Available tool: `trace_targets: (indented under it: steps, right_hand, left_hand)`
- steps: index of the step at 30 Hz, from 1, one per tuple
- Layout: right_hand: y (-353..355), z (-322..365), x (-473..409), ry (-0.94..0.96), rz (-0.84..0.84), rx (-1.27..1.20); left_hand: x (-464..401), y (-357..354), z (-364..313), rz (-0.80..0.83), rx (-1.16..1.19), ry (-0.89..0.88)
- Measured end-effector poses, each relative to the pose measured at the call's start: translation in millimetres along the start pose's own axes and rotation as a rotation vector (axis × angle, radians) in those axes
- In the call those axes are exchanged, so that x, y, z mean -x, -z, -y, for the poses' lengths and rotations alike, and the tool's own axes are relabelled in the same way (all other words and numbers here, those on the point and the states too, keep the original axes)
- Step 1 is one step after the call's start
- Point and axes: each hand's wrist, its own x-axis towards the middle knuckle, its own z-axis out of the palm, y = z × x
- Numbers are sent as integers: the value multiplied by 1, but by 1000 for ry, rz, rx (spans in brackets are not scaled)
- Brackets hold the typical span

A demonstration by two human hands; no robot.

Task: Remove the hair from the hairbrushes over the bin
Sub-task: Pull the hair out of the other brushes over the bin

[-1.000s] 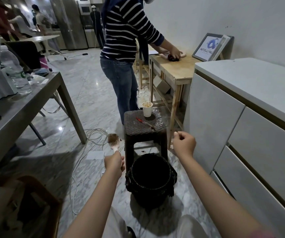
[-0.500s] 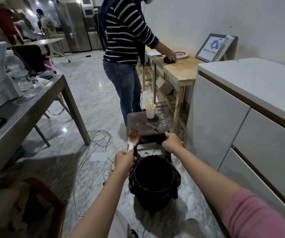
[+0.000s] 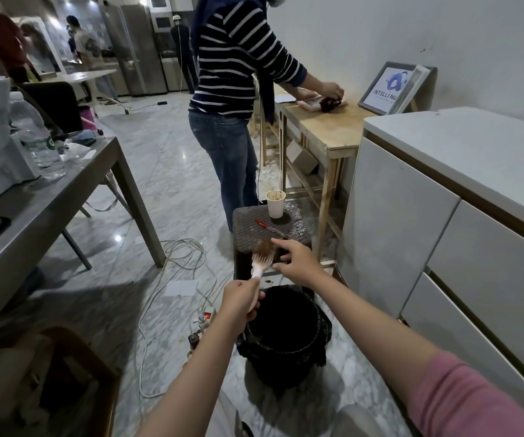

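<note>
My left hand grips the pale pink handle of a hairbrush, holding it upright above the far rim of the black bin. Brown hair is matted in the brush's bristles. My right hand reaches to the brush head from the right, with its fingers stretched out toward the hair. I cannot tell whether the fingertips pinch the hair.
A dark woven stool behind the bin carries a paper cup and a red-handled tool. A person in a striped top stands at a wooden table. White cabinets are right, a grey table left, cables on the floor.
My left hand brought the hairbrush rightward, over the bin. My right hand came in from the right and its curled fingers have stretched out to the brush head.
</note>
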Motion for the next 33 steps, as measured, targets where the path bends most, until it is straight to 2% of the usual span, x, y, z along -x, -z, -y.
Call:
trace_targets:
  steps: [6, 13, 22, 26, 30, 33]
  right_hand:
    - [-10, 4, -1, 30, -283, 4]
    - [-3, 9, 5, 23, -297, 17]
    - [2, 4, 15, 38, -313, -79]
    - [15, -3, 20, -30, -421, -107]
    - [30, -13, 18, -124, -568, -132]
    - [32, -19, 14, -168, -558, -114]
  left_hand:
    - [4, -1, -2, 49, 142, 49]
    - [-6, 3, 0, 20, 224, 94]
    - [-17, 1, -1, -98, 345, 130]
    - [-33, 11, 0, -204, 372, 152]
    - [-39, 21, 3, -230, 289, 123]
    - [-35, 19, 0, -205, 243, 77]
